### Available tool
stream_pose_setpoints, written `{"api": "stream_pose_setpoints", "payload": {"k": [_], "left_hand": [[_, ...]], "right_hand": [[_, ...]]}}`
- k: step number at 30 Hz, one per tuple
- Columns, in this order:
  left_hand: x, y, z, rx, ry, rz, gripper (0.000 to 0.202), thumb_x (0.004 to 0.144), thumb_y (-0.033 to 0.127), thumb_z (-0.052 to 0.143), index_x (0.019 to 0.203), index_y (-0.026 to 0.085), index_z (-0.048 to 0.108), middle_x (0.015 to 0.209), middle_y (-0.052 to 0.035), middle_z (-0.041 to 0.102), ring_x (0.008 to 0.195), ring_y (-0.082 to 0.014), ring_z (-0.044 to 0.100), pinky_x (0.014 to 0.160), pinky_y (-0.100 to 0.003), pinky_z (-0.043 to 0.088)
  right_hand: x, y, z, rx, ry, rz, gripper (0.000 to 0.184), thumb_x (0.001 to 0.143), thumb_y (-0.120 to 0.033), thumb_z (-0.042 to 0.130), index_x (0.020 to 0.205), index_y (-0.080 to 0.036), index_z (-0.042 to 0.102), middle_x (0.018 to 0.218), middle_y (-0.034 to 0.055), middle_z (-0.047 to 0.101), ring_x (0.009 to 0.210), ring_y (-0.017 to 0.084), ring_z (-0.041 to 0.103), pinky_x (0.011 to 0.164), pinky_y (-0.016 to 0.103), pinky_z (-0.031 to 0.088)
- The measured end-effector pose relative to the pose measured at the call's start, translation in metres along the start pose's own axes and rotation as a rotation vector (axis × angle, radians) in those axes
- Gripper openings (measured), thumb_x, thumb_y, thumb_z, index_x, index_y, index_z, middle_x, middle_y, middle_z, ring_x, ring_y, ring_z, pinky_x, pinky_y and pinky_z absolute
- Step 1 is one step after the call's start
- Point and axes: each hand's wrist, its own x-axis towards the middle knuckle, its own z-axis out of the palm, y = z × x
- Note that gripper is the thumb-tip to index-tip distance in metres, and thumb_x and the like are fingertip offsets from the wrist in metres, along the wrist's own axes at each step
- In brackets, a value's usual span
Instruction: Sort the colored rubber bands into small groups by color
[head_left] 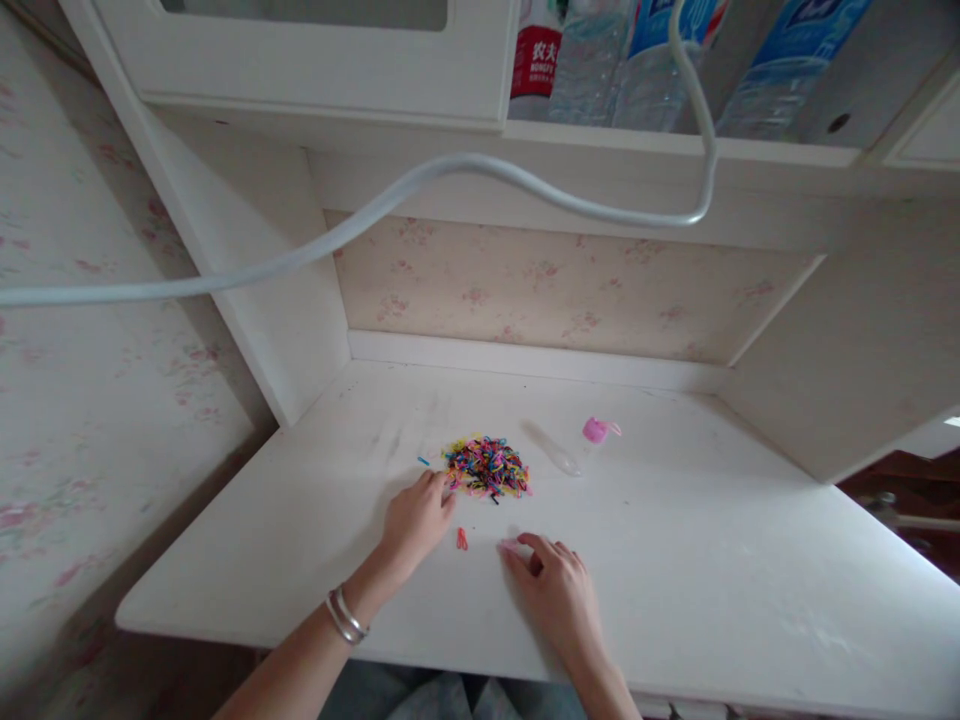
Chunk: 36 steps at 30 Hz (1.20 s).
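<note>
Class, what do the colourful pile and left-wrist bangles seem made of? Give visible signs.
Colourful pile: perhaps rubber or soft plastic, from the small, bright, curved pieces; finish unclear.
Bangles: probably polished metal, silvery with bright highlights.

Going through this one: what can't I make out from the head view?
All in the head view:
- Left hand: its own fingers hide whether it grips a piece from the colourful pile.
- Pink item at the right hand: partly covered by fingers, too small to identify.
- Pile: pieces too small and overlapping to count.
- Bottles on the shelf: tops cut off by the upper edge.
</note>
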Motion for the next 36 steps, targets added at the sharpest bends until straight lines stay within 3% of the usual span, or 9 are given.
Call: {"api": "stream_pose_setpoints", "payload": {"k": [4,7,12,19,27,32,36], "left_hand": [[0.009,0.003,0.004,0.042,-0.010,0.035,0.020,0.092,0.031,0.046,0.099,0.022,0.064,0.099,-0.0072,0.067,0.080,-0.0192,0.066,0.067,-0.026,0.046],[0.012,0.003,0.004,0.047,-0.024,0.037,0.021,0.093,0.028,0.045,0.095,0.021,0.065,0.098,-0.0077,0.066,0.080,-0.0184,0.066,0.068,-0.026,0.046],[0.013,-0.003,0.003,0.039,-0.022,0.051,0.024,0.095,0.026,0.041,0.099,0.021,0.064,0.103,-0.0074,0.065,0.087,-0.0179,0.065,0.073,-0.026,0.045],[0.015,-0.013,0.000,-0.054,0.030,0.053,0.022,0.095,0.030,0.042,0.096,0.022,0.063,0.101,-0.0046,0.068,0.089,-0.0173,0.065,0.074,-0.025,0.045],[0.016,-0.025,0.006,-0.190,0.096,0.008,0.024,0.095,0.032,0.041,0.091,0.020,0.061,0.093,-0.0067,0.070,0.087,-0.0200,0.066,0.076,-0.029,0.046],[0.021,-0.034,0.013,-0.287,0.137,-0.001,0.020,0.093,0.026,0.039,0.091,0.021,0.058,0.083,-0.0045,0.071,0.079,-0.0192,0.068,0.070,-0.028,0.048],[0.025,-0.038,0.012,-0.364,0.180,-0.011,0.014,0.090,0.026,0.045,0.093,0.020,0.057,0.087,-0.0049,0.071,0.080,-0.0185,0.068,0.071,-0.028,0.050]], "right_hand": [[-0.001,0.001,-0.002,-0.009,-0.008,-0.061,0.035,0.092,-0.040,0.047,0.118,-0.027,0.066,0.087,0.0046,0.071,0.085,0.020,0.063,0.078,0.031,0.040],[-0.002,-0.001,-0.006,-0.015,-0.014,-0.104,0.029,0.094,-0.035,0.045,0.106,-0.032,0.071,0.084,0.0021,0.071,0.085,0.019,0.063,0.077,0.029,0.039],[-0.001,-0.003,-0.008,-0.008,0.004,-0.083,0.030,0.095,-0.034,0.044,0.092,-0.029,0.073,0.084,0.0025,0.072,0.085,0.018,0.065,0.078,0.028,0.038],[0.001,-0.014,-0.004,-0.015,0.039,-0.070,0.034,0.097,-0.034,0.042,0.090,-0.031,0.075,0.080,0.0010,0.073,0.079,0.017,0.066,0.076,0.026,0.038],[-0.001,-0.010,0.001,0.105,0.028,-0.067,0.031,0.093,-0.046,0.048,0.097,-0.031,0.075,0.085,0.0012,0.073,0.081,0.017,0.067,0.081,0.027,0.039],[-0.001,-0.007,0.001,0.226,0.064,-0.017,0.037,0.096,-0.043,0.042,0.088,-0.027,0.075,0.079,0.0015,0.072,0.074,0.016,0.065,0.078,0.026,0.040],[-0.001,-0.007,-0.001,0.289,0.073,-0.022,0.044,0.095,-0.047,0.039,0.080,-0.024,0.074,0.075,0.0033,0.072,0.072,0.018,0.065,0.073,0.026,0.040]]}}
